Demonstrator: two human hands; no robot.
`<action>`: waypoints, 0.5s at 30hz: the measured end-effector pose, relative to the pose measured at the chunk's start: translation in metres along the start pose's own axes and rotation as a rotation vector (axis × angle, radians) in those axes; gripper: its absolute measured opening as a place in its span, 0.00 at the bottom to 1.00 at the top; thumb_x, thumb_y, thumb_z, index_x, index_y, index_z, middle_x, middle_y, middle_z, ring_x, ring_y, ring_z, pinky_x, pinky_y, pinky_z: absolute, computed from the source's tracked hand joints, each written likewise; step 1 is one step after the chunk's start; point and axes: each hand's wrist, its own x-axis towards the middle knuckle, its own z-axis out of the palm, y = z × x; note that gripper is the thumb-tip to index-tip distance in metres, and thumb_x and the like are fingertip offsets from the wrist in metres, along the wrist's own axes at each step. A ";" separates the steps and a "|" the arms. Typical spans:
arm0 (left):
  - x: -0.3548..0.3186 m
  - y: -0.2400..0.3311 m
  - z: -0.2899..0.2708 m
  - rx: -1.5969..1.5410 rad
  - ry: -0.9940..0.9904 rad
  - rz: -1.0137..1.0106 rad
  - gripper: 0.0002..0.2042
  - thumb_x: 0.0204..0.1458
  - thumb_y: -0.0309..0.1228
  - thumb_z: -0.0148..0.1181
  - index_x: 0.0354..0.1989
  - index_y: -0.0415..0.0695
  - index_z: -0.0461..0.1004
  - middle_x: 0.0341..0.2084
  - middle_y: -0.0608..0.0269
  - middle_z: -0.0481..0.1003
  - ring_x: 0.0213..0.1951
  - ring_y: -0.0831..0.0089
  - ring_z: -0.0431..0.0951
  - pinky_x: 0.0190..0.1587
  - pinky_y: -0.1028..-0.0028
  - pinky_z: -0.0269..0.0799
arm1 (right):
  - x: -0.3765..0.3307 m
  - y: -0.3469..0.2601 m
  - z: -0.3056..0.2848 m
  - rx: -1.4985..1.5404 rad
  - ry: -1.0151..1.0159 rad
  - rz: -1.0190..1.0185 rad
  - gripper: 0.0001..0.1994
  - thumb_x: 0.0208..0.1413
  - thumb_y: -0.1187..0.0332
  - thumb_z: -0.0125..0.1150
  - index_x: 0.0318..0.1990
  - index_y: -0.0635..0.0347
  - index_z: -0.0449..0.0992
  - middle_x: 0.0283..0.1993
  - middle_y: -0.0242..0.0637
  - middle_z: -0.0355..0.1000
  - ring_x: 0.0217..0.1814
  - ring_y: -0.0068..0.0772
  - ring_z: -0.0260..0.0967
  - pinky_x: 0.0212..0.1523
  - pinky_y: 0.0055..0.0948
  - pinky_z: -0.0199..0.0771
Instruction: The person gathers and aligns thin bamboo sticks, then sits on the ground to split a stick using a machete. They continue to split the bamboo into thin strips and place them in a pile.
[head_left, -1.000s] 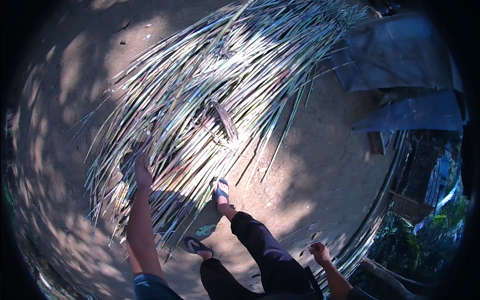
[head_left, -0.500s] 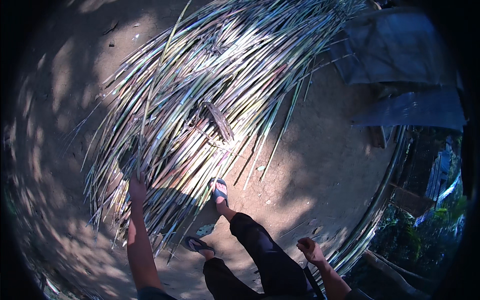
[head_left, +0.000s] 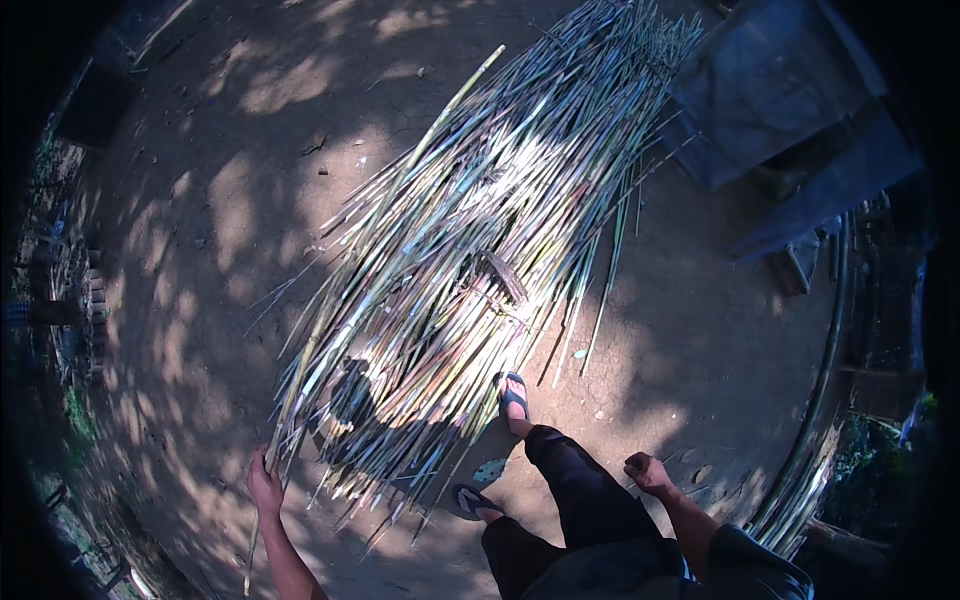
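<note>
A large heap of long thin cane poles (head_left: pixel 440 300) lies on the ground ahead of me, slanting from near left to far right. At its near left edge, my left hand (head_left: pixel 265 483) is closed round a long cane pole (head_left: pixel 415 160). That pole runs along the heap's left side, and a thin end trails below my hand. My right hand (head_left: pixel 652 473) is curled into a fist beside my right leg, apart from the heap, with nothing visible in it. A dark piece of wood (head_left: pixel 506 278) rests on top of the poles.
My sandalled feet (head_left: pixel 513 397) stand at the heap's near right edge. Dark sheeting (head_left: pixel 770 95) covers something at the far right. A bundle of long poles (head_left: pixel 800 500) curves along the right side. Bare earth ground (head_left: pixel 220 330) with dappled shade extends to the left.
My left hand has drawn back toward me, with the held pole sliding nearer along the heap. My right hand stays curled beside my leg. The view has shifted, showing more ground at left.
</note>
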 end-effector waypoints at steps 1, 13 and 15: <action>-0.019 0.003 -0.023 -0.005 -0.041 -0.031 0.13 0.59 0.36 0.53 0.46 0.42 0.73 0.37 0.47 0.78 0.42 0.47 0.78 0.44 0.57 0.70 | -0.003 0.011 0.007 -0.019 -0.001 -0.013 0.22 0.53 0.55 0.63 0.45 0.65 0.77 0.43 0.49 0.78 0.47 0.43 0.77 0.49 0.36 0.76; -0.141 0.064 -0.169 -0.083 0.010 -0.137 0.08 0.57 0.32 0.56 0.39 0.42 0.78 0.20 0.52 0.76 0.27 0.55 0.78 0.33 0.59 0.70 | -0.027 -0.042 0.030 -0.037 0.017 -0.150 0.19 0.51 0.58 0.63 0.45 0.63 0.77 0.41 0.46 0.79 0.43 0.40 0.77 0.46 0.35 0.76; -0.133 0.021 -0.183 0.007 0.089 -0.214 0.09 0.55 0.26 0.56 0.41 0.42 0.79 0.22 0.50 0.76 0.28 0.56 0.79 0.33 0.60 0.70 | -0.029 -0.047 0.029 -0.038 0.051 -0.237 0.19 0.50 0.57 0.60 0.43 0.64 0.77 0.41 0.49 0.79 0.45 0.45 0.78 0.48 0.37 0.76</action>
